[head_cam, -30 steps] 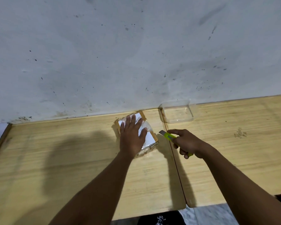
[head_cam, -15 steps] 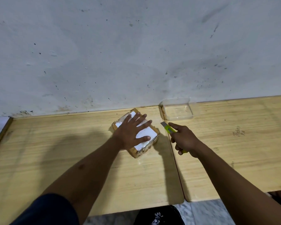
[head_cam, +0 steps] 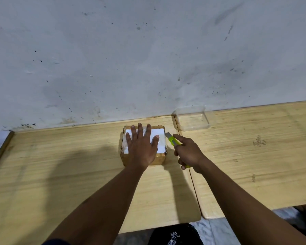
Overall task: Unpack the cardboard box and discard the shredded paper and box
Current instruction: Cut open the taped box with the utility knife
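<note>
A small brown cardboard box (head_cam: 160, 159) with a white label and clear tape on top sits closed on the left wooden table, near the wall. My left hand (head_cam: 141, 147) lies flat on its top with the fingers spread, pressing it down. My right hand (head_cam: 188, 152) grips a yellow-green utility knife (head_cam: 172, 139). The knife's tip touches the box's upper right edge. What is inside the box is hidden.
A clear plastic container (head_cam: 193, 119) stands empty against the grey wall (head_cam: 148, 59) on the right table (head_cam: 254, 156). A narrow gap (head_cam: 193, 179) separates the two wooden tables (head_cam: 60, 174). Tiled floor and dark clothing show below the front edges.
The box has been turned from a diagonal lie to square with the table edge. My left hand now lies flat on it, and the knife tip has come up against the box's right edge.
</note>
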`<state>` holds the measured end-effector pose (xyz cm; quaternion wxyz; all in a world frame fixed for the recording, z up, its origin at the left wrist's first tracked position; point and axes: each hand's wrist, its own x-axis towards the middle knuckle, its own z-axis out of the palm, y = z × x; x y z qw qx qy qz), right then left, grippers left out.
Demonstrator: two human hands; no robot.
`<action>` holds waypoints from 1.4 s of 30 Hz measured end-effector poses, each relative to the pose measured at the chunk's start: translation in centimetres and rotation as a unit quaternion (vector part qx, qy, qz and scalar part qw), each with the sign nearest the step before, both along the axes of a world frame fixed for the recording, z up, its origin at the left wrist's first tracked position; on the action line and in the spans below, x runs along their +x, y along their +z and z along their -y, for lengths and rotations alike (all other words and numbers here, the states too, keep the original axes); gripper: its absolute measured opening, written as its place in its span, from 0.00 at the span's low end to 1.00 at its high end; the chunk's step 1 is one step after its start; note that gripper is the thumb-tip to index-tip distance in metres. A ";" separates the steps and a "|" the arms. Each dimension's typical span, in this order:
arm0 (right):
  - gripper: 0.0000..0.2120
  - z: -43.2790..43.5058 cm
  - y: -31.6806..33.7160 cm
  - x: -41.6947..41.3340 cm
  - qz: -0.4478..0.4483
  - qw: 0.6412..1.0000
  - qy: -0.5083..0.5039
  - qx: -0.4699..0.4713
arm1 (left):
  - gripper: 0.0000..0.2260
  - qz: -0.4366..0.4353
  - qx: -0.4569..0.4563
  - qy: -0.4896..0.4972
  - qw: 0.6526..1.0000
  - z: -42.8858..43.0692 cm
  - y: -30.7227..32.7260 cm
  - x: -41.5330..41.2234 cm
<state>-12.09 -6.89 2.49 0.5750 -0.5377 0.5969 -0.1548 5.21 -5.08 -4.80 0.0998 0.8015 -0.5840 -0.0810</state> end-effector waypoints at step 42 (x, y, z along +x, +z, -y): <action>0.29 -0.8 2.1 1.2 -0.202 0.957 0.175 -0.115 | 0.28 0.048 0.003 0.013 0.999 0.2 -0.5 -0.1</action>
